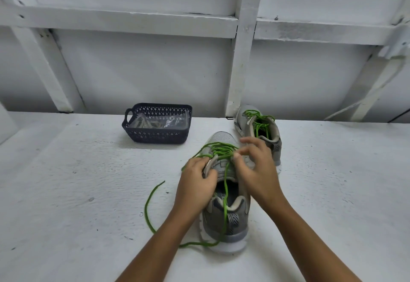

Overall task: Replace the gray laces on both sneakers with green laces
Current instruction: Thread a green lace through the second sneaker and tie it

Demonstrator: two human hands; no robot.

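Near sneaker (pixel 229 219) sits ctr-right on the white tabletop (pixel 77 193), toe pointing away. Left hand (pixel 197 185) grips its left eyelet flap, fingers curled round the edge. Right hand (pixel 255 167) pinches the green lace (pixel 225 201) by the upper eyelets w/ thumb & forefinger, other fingers spread. 1 lace end runs back over the heel & loops across the tabletop to the left. 2nd sneaker (pixel 250 124) stands just behind, to the right, laced green. Dark basket (pixel 159 105) at back left holds gray laces (pixel 144 124) & clear plastic.
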